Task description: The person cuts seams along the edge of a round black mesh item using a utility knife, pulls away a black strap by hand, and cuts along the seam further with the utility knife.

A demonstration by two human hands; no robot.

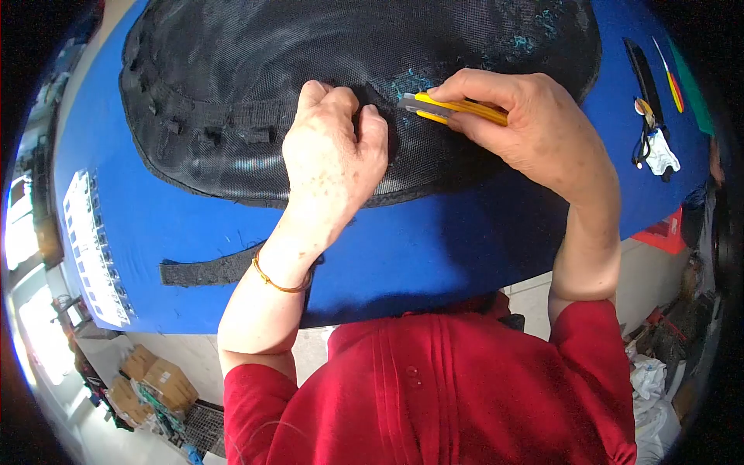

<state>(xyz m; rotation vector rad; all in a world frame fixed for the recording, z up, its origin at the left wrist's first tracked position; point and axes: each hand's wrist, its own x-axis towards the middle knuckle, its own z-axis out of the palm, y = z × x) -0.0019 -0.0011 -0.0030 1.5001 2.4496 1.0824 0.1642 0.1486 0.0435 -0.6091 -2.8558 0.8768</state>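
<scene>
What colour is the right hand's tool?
The tool is yellow and grey, seen in the head view.

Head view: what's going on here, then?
A person in a red top works at a blue table on a large black mesh piece. The left hand is on the mesh with its fingers curled; whether it pinches anything is hidden. The right hand holds a yellow-handled tool, its tip pointing toward the left hand, near some blue-green threads. A black strap lies apart, nearer the person. Whether the tip touches the mesh isn't clear.
</scene>
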